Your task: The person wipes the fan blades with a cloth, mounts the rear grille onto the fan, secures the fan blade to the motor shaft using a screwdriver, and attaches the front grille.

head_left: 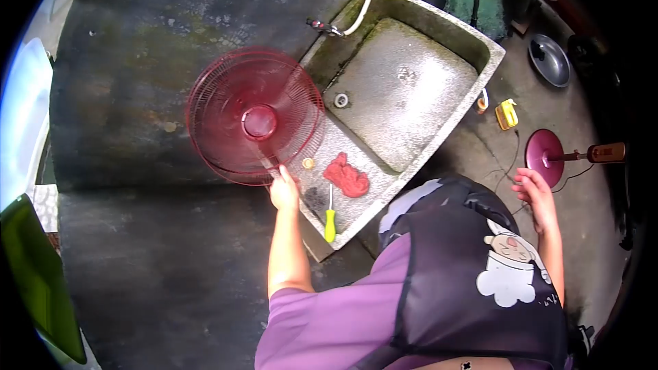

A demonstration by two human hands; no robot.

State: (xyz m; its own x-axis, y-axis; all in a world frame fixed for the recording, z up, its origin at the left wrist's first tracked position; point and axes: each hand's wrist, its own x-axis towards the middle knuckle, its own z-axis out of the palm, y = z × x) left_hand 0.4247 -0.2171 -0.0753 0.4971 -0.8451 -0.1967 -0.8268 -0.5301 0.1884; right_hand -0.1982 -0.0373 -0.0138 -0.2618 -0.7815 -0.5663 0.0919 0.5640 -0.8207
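My left hand [284, 190] is closed on the lower edge of a round red fan guard [260, 122], with fan blades showing inside it. The guard overlaps the left corner of a stone sink [418, 89]. On the sink's ledge, close to this hand, lie a small yellowish cap [308, 163], a crumpled red cloth [347, 177] and a screwdriver with a yellow-green handle [330, 225]. My right hand [537, 195] is out to the right with its fingers apart and empty, near the fan's round red base [545, 156].
A white hose [367, 5] with a spray head [324, 27] hangs over the sink's top corner. On the floor at right are a metal basin [550, 61], a yellow container [506, 114] and a dark cable. A green container [34, 281] stands at far left.
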